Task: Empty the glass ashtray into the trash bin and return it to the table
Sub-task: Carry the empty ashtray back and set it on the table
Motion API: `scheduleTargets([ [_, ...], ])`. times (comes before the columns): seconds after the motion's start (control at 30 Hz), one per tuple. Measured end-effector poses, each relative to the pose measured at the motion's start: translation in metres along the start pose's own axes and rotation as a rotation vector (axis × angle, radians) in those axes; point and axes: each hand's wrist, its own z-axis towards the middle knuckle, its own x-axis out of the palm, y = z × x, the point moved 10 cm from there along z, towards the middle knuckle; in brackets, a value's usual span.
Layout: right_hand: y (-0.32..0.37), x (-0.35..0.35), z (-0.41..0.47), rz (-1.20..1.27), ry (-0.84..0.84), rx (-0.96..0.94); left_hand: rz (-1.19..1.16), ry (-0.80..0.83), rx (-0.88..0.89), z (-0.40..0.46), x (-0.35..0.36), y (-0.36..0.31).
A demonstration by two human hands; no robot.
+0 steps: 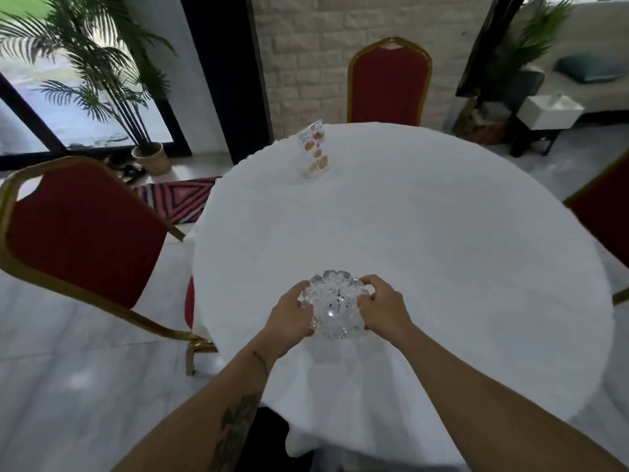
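The clear cut-glass ashtray (333,303) with a scalloped rim is near the front edge of the round table (425,240), which wears a white cloth. My left hand (289,316) grips its left side and my right hand (383,306) grips its right side. A shadow lies on the cloth just below it, so I cannot tell whether it rests on the table or hovers slightly above. I see no ash or butts through the glass. No trash bin is in view.
A standing menu card (315,151) is at the table's far left. Red chairs with gold frames stand at the left (78,233), far side (389,83) and right (606,219). A potted palm (149,158) and a striped rug (177,199) are on the floor at left.
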Motion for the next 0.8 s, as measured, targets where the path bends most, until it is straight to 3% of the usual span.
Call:
scheduleTargets([
  [0.8,-0.026,-0.01,0.031,-0.061,0.036,0.027,0.146,-0.053,-0.022,0.042,0.029,0.007],
])
